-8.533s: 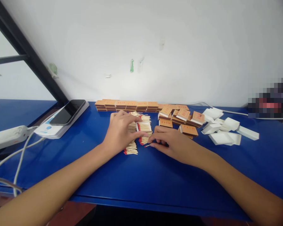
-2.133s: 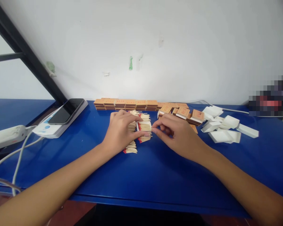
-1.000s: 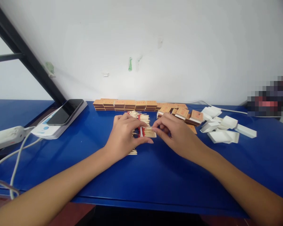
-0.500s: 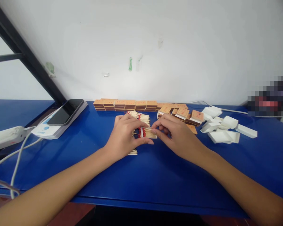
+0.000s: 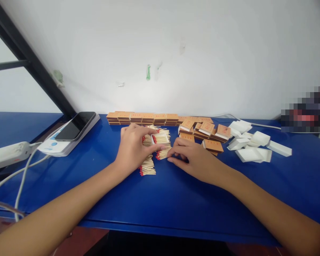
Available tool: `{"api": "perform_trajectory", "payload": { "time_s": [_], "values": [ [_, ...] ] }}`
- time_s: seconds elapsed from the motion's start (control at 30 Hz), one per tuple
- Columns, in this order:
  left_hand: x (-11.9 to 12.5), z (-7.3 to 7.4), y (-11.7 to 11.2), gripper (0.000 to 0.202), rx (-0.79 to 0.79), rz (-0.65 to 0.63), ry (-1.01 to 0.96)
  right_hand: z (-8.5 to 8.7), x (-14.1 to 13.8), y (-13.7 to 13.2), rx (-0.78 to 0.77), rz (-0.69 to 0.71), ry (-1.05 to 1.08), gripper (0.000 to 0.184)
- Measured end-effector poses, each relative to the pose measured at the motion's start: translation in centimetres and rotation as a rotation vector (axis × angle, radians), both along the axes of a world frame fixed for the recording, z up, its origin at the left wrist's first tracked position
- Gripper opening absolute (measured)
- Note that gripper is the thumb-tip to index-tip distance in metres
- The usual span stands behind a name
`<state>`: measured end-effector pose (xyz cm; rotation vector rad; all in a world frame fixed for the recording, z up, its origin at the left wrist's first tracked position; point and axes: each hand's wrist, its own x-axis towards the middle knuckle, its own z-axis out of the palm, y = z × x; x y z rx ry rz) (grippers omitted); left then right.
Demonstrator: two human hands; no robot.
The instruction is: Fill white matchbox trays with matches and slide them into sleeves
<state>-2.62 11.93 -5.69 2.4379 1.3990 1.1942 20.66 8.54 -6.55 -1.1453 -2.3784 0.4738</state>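
Note:
A small white matchbox tray (image 5: pixel 164 136) holds a layer of red-headed matches. My left hand (image 5: pixel 133 147) curves round its left side, index finger at the far edge and thumb at the near edge, gripping it. Just in front of the tray lies a loose bunch of matches (image 5: pixel 163 154). The fingertips of my right hand (image 5: pixel 196 159) are drawn together at the right ends of that bunch; whether they pinch any match is too small to tell. More loose matches (image 5: pixel 148 166) lie beneath and in front of my left hand, partly hidden by it.
Matchboxes (image 5: pixel 142 118) stand stacked in a row along the wall, with a looser heap of matchboxes (image 5: pixel 206 128) behind my right hand. Empty white trays (image 5: pixel 252 153) are piled to the right. A phone (image 5: pixel 76 126) rests on a white power strip (image 5: pixel 54 146) at left, among cables.
My left hand has moved slightly left and away from me with the tray. My right hand has left the tray and come down to the matches in front of it.

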Motion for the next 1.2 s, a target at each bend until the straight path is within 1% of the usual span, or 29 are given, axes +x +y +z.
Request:
{"api": "perform_trajectory", "payload": {
  "time_s": [0.13,0.3,0.47,0.63,0.77,0.87,1.0,1.2],
  "values": [
    [0.1,0.0,-0.1,0.044,-0.002,0.004,0.020,-0.2,0.0,0.1,-0.007,-0.006,-0.004,0.011],
    [0.1,-0.1,-0.1,0.044,0.006,-0.013,0.012,-0.4,0.0,0.3,0.000,-0.073,-0.035,0.006],
    [0.1,-0.1,-0.1,0.046,-0.018,-0.007,0.026,-0.6,0.1,0.4,0.000,-0.050,-0.049,0.009],
    [0.0,-0.1,-0.1,0.045,-0.005,-0.012,0.028,-0.5,0.4,0.4,-0.011,-0.043,-0.079,0.011],
    [0.0,-0.1,0.0,0.044,-0.006,-0.007,0.032,-0.2,0.8,0.4,-0.050,-0.030,-0.084,0.012],
    [0.0,0.0,0.0,0.045,-0.004,-0.010,0.026,0.3,1.1,0.2,-0.113,0.016,-0.096,0.013],
    [0.0,0.0,-0.1,0.046,-0.008,-0.011,0.027,0.8,1.1,0.1,-0.177,0.031,-0.115,0.015],
    [0.0,0.0,-0.1,0.045,-0.009,-0.015,0.029,0.8,0.5,-0.1,-0.226,0.061,-0.064,0.014]
  ]
}}
